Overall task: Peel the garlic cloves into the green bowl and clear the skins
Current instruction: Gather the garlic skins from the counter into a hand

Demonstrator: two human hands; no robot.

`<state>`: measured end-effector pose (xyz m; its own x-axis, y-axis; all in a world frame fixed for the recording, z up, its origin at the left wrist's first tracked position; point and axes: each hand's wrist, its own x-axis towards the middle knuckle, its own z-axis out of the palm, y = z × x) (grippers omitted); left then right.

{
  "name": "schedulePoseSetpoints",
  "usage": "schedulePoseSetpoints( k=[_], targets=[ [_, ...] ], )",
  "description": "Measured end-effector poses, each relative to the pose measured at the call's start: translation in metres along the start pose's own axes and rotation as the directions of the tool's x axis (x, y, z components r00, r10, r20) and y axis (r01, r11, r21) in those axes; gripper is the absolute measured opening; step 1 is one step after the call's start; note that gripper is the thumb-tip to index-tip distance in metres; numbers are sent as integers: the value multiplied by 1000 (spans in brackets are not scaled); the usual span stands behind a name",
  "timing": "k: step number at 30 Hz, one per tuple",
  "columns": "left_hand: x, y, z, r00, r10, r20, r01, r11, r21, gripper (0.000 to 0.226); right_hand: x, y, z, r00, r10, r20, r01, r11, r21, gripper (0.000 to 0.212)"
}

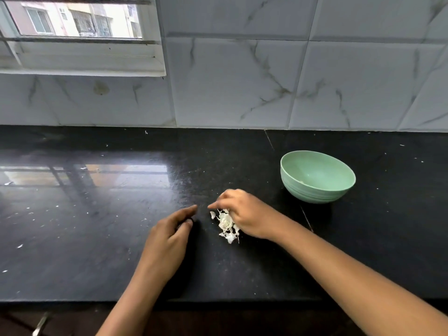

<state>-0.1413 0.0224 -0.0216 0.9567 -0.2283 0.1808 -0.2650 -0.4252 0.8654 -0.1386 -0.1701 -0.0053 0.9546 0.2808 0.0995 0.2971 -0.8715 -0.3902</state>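
Observation:
A green bowl (317, 177) stands on the black counter at the right; a small pale piece shows inside near its bottom. A heap of white garlic skins (226, 224) lies at the counter's middle. My right hand (244, 214) rests over the right side of the heap, fingers bent, forefinger pointing left above the skins. My left hand (169, 235) lies on the counter just left of the heap, fingers loosely curved, holding nothing that I can see.
Small white skin flecks (19, 246) are scattered over the left part of the black counter (97, 214). A tiled wall (242, 81) and a window (72, 32) rise behind. The counter's front edge runs along the bottom.

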Motion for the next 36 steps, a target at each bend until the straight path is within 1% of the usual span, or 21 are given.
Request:
schedulePoseSetpoints(
  k=[2,3,6,7,8,9,10,11,12,13,16,19,23,25,26,27,29,30,32,34,36],
  targets=[
    [-1,-1,1,1000,13,13,-13,1000,22,35,-5,-4,3,993,-113,39,115,992,-46,46],
    [-1,-3,1,1000,20,15,-21,999,47,34,-10,-3,1,991,-132,37,134,990,-41,47],
    [-2,-6,2,999,28,28,-31,994,107,33,-24,3,-17,994,-41,-97,54,990,133,54],
    [-2,-6,2,999,30,28,-33,993,117,32,-28,3,-25,996,6,-88,10,983,183,50],
    [-2,-6,2,999,32,26,-35,992,118,32,-32,3,-32,1000,25,-9,-23,981,192,45],
    [-1,-5,2,999,34,23,-37,992,117,32,-34,1,-36,992,26,121,-46,985,165,45],
    [-2,-5,1,999,34,21,-36,993,114,32,-36,-1,-36,966,38,255,-66,992,104,53],
    [-3,-4,2,999,35,16,-37,994,107,32,-37,-4,-34,939,58,339,-69,997,19,60],
    [-3,-4,2,999,33,12,-34,995,96,32,-37,-8,-30,931,73,357,-57,997,-56,62],
    [-4,-3,1,1000,26,10,-26,997,77,32,-36,-13,-25,944,73,323,-40,993,-107,59],
    [-4,-3,1,1000,10,19,-10,999,30,31,-37,-27,-8,993,13,118,8,984,-178,40],
    [-4,-3,1,1000,-1,24,1,1000,-7,30,-42,-33,4,1000,2,-28,-7,981,-192,31],
    [-3,-2,1,999,-29,24,31,996,-84,29,-43,-36,12,989,10,-147,-33,988,-151,28],
    [-2,2,3,998,-62,4,61,979,-196,30,-39,-34,10,982,25,-185,-52,989,-140,26],
    [-3,6,5,996,-94,-7,88,952,-293,29,-35,-33,8,981,58,-186,-83,988,-129,25],
    [-3,10,7,990,-140,-11,123,903,-411,29,-32,-29,5,977,117,-179,-134,987,-86,23],
    [0,20,13,971,-240,18,193,735,-650,27,-24,-21,-5,954,266,-142,-248,960,128,16],
    [3,25,16,959,-281,43,220,635,-741,26,-20,-18,-12,941,324,-100,-285,916,283,14],
    [9,33,24,931,-351,99,256,437,-862,25,-14,-17,-25,932,362,-18,-292,778,556,16],
    [18,41,32,902,-401,160,267,228,-936,26,-8,-20,-38,944,331,-10,-244,717,653,20],
    [27,46,39,878,-421,226,267,39,-963,30,1,-30,-49,962,272,-12,-208,764,611,18]
  ],
)
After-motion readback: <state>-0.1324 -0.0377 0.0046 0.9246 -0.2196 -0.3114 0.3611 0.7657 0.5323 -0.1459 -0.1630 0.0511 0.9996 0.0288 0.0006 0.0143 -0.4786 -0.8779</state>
